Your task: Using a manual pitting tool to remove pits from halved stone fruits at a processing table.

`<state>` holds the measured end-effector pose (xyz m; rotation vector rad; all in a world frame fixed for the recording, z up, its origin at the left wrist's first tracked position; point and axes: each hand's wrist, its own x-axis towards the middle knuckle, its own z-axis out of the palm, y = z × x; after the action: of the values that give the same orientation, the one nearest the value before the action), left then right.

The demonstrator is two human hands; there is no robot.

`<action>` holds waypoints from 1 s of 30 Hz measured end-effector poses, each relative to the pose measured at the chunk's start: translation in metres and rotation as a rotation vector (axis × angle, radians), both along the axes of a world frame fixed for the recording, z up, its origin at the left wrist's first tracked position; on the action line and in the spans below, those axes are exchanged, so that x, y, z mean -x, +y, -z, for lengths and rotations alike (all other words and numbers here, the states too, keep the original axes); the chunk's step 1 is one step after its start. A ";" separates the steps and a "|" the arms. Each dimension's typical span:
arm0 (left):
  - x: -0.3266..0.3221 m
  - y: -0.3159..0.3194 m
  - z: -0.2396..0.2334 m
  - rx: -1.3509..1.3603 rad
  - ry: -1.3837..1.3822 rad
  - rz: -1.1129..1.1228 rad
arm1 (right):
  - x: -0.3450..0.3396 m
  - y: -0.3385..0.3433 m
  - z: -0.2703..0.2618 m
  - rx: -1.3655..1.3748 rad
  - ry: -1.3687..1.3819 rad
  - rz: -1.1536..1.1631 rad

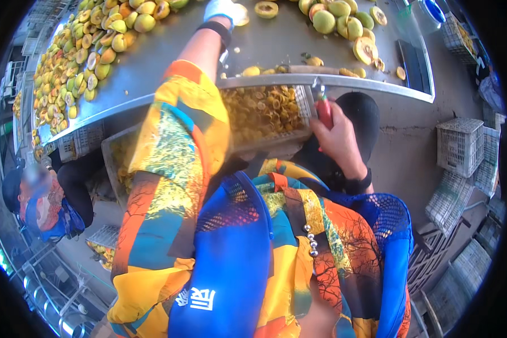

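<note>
My left hand (222, 12), in a white glove, reaches far out over the metal table (274, 42). A halved peach-like fruit (241, 15) is right at its fingers, but blur hides whether they grip it. My right hand (340, 137) is bare and closed around the red handle of a small metal-tipped tool (324, 110), just off the table's near edge. Another fruit half (266, 9) lies cut side up right of the glove. Below the edge, between my arms, a plastic crate (305, 101) contains many hollowed fruit pieces (266, 107).
Heaped fruit halves (105, 55) cover the table's left side; a smaller pile (340, 17) is at right. Along the near rim lie fruit scraps (251, 71). A second crate (110, 148) stands lower left, near a seated person (46, 207). White crates (460, 143) are stacked at right.
</note>
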<state>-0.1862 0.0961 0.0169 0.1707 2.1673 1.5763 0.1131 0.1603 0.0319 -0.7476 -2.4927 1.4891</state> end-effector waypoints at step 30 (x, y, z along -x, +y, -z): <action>-0.190 -0.100 -0.004 -0.541 0.047 -0.084 | 0.032 -0.063 0.013 -0.077 0.087 -0.358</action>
<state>0.0040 -0.0036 0.0206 0.2870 1.7483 2.1964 0.0809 0.0968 0.0193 -0.2241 -2.7006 1.4765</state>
